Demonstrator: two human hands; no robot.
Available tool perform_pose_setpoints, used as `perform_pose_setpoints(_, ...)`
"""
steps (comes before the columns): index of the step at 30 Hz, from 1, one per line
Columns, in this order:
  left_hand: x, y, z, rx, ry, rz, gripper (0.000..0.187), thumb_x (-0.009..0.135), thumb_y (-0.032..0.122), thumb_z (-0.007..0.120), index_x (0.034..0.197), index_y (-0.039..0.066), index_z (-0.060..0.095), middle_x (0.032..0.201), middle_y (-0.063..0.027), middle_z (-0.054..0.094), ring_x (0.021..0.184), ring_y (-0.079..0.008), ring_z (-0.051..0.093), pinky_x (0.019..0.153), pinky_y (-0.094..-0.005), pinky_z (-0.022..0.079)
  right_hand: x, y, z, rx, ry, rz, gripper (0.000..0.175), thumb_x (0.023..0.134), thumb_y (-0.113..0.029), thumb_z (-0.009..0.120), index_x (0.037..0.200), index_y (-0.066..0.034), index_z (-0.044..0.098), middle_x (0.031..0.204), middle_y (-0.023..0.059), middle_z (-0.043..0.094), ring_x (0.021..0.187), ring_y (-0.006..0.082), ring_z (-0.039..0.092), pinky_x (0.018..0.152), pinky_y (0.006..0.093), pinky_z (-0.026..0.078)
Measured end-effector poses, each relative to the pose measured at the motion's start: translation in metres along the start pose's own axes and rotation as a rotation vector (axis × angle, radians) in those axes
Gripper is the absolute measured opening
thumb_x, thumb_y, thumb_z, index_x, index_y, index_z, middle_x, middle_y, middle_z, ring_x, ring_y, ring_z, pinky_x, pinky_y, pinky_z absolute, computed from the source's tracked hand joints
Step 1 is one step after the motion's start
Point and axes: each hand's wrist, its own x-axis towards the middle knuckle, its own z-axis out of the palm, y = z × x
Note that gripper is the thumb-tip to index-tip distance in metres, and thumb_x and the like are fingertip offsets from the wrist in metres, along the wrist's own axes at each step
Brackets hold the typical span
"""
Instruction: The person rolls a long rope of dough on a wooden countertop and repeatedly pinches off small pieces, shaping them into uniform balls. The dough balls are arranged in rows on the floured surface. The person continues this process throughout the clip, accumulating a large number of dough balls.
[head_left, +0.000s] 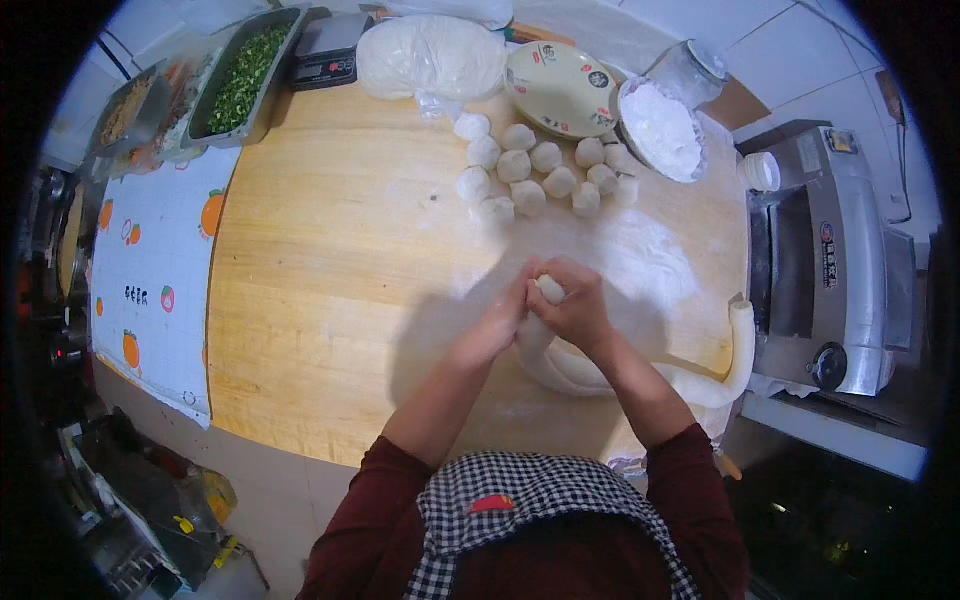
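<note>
My left hand (506, 315) and my right hand (574, 304) meet over the floured part of the wooden board. Between them, the pale end of a long dough rope (581, 375) bulges out of my right fist. From my hands the rope curves down and right under my right forearm, then bends up beside the machine. Several round dough pieces (514, 166) stand in a loose cluster beyond my hands. Loose flour (649, 259) is spread to the right of my hands. My left fingers are partly hidden against the right hand.
Behind the dough pieces are a bagged dough mass (431, 56), an oval plate (562, 90) and a bowl of flour (661, 127). A metal dough machine (832, 262) borders the right side. A tray of chopped greens (247, 79) and a digital scale (324, 67) stand at the back left.
</note>
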Motion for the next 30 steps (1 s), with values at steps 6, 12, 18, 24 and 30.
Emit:
perform_pose_setpoints(6,0.002,-0.019,0.011,-0.013,-0.267,0.099,0.038,0.095,0.037,0.042,0.097,0.004,0.060,0.079,-0.0048,0.062,0.063,-0.0142,0.058,0.054,-0.0303,0.047,0.021,0.092,-0.030,-0.524,0.024,0.040,0.042,0.066,-0.009,0.071,0.105,-0.0052,0.057,0.090,0.0132,0.062,0.083,0.0284,0.062,0.072,0.0384,0.049)
perform_pose_setpoints(12,0.026,-0.026,-0.016,-0.441,-0.243,-0.074,0.050,0.095,0.050,0.039,0.104,0.004,0.059,0.092,-0.0069,0.063,0.083,-0.0172,0.061,0.072,-0.0319,0.049,0.019,0.003,-0.040,-0.143,-0.172,0.262,0.056,0.068,-0.026,0.076,0.114,-0.0040,0.053,0.107,0.0143,0.060,0.098,0.0292,0.058,0.081,0.0403,0.046)
perform_pose_setpoints(18,0.017,-0.053,0.019,0.027,0.052,0.055,0.072,0.095,0.058,0.029,0.142,0.003,0.030,0.133,-0.0143,0.046,0.120,-0.0225,0.047,0.099,-0.0330,0.040,-0.013,0.009,-0.023,-0.283,-0.085,0.184,0.040,0.071,-0.029,0.073,0.101,-0.0050,0.061,0.091,0.0138,0.065,0.079,0.0328,0.063,0.070,0.0374,0.051)
perform_pose_setpoints(24,0.039,-0.068,0.015,-0.325,-0.097,0.031,0.073,0.094,0.055,0.033,0.144,0.001,0.024,0.142,-0.0157,0.034,0.128,-0.0231,0.036,0.104,-0.0339,0.032,-0.010,0.002,-0.022,-0.045,-0.141,0.105,0.027,0.072,-0.021,0.072,0.090,-0.0051,0.060,0.084,0.0145,0.063,0.079,0.0310,0.063,0.068,0.0365,0.050)
perform_pose_setpoints(30,0.041,-0.079,0.006,-0.214,-0.125,0.030,0.049,0.096,0.041,0.036,0.116,0.000,0.054,0.109,-0.0130,0.058,0.099,-0.0206,0.054,0.085,-0.0356,0.044,-0.015,0.006,-0.013,-0.094,-0.074,0.016,0.020,0.070,-0.014,0.069,0.085,-0.0048,0.060,0.080,0.0145,0.062,0.077,0.0322,0.062,0.066,0.0385,0.050)
